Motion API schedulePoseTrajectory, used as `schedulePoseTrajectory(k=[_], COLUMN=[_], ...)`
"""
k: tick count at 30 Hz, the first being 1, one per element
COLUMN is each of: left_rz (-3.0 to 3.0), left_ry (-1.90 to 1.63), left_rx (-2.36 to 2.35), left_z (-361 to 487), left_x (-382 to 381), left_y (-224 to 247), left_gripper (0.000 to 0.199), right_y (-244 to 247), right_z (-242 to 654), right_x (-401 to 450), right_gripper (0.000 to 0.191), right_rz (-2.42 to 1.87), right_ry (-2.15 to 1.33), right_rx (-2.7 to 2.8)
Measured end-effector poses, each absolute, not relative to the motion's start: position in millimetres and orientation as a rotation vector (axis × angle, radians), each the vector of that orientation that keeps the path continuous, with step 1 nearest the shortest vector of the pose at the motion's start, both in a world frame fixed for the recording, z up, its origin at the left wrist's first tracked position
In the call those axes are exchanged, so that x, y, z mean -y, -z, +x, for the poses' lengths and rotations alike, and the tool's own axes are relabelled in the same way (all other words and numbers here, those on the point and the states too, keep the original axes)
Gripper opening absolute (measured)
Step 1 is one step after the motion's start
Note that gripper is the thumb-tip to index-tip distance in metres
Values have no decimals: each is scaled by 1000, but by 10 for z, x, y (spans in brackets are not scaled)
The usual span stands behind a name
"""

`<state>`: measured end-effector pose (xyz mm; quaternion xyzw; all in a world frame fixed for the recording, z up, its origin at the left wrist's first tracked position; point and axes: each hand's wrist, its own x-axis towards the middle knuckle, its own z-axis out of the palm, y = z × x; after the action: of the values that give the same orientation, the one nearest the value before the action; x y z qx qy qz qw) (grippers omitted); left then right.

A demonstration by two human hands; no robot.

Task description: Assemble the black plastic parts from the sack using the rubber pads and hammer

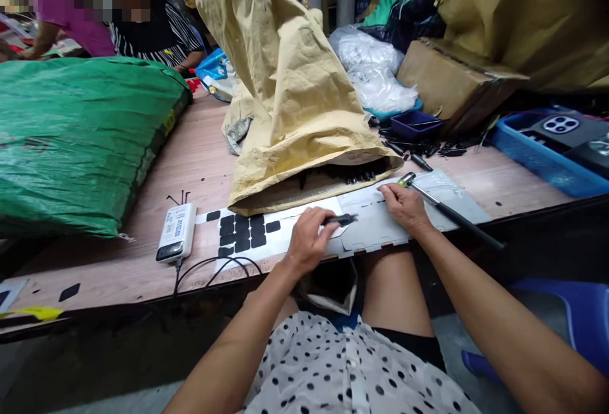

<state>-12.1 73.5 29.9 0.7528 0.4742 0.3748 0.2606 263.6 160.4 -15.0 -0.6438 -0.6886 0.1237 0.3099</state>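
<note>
Black part (346, 219) is pinched in L hand (308, 236) grip over grey board (368, 233), long axis approx. crosswise, tip pointing R, w/ R hand (403, 206) grip pressed together nr hammer (451, 213).

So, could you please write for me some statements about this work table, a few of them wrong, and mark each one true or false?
1. A black-handled tool lies beside the right hand. True.
2. The left hand is empty. False: its fingers hold a small black part.
3. A black cable is plugged into the white device. True.
4. The white device is to the right of the black squares. False: it is to the left of them.
5. The mouth of the yellow sack faces the person's hands. True.
6. The green sack is to the right of the yellow sack. False: it is to the left.
</note>
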Motion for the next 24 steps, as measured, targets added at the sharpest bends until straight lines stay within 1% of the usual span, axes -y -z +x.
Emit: schedulePoseTrajectory(k=[2, 4, 6, 8, 10, 11, 13, 15, 17, 18, 19, 21, 23, 24], left_rz=[2070, 2050, 1901, 1719, 1643, 1645, 1705, 1795, 1893, 1911, 1897, 1839, 1784, 1732], left_ry=[-872, -643, -425, -252, -124, -101, -136, -239, -401, -509, -624, -824, -901, -880], left_rx=[-1048, -986, -1215, -1523, -1701, -1719, -1600, -1370, -1204, -1229, -1314, -1651, -1994, -2144], left_z=[-77, -55, -59, -75, -74, -62, -10, 62, 117, 125, 114, 41, -68, -118], left_x=[-343, 16, 251, 345, 353, 344, 321, 258, 85, -61, -247, -716, -1228, -1464], left_y=[-288, -80, 279, 642, 844, 850, 672, 322, -51, -202, -315, -419, -392, -353], left_gripper=[26, 27, 27, 32, 41, 43, 40, 39, 34, 33, 34, 34, 33, 33], right_y=[191, 193, 182, 172, 167, 166, 166, 169, 174, 176, 178, 180, 180, 179], right_z=[2621, 2595, 2579, 2575, 2577, 2579, 2578, 2573, 2567, 2564, 2561, 2558, 2559, 2562], right_x=[-1598, -1600, -1604, -1604, -1599, -1595, -1585, -1577, -1571, -1569, -1569, -1572, -1578, -1583], right_gripper=[41, 41, 40, 40, 40, 39, 38, 36, 35, 34, 34, 33, 31, 30], right_rz=[-1737, -1760, -1756, -1747, -1741, -1741, -1738, -1732, -1723, -1721, -1720, -1721, -1726, -1727], right_ry=[-256, -226, -228, -229, -222, -219, -216, -213, -210, -212, -216, -221, -220, -220], right_rx=[1865, 1895, 1903, 1902, 1903, 1903, 1905, 1908, 1912, 1912, 1911, 1906, 1905, 1906])
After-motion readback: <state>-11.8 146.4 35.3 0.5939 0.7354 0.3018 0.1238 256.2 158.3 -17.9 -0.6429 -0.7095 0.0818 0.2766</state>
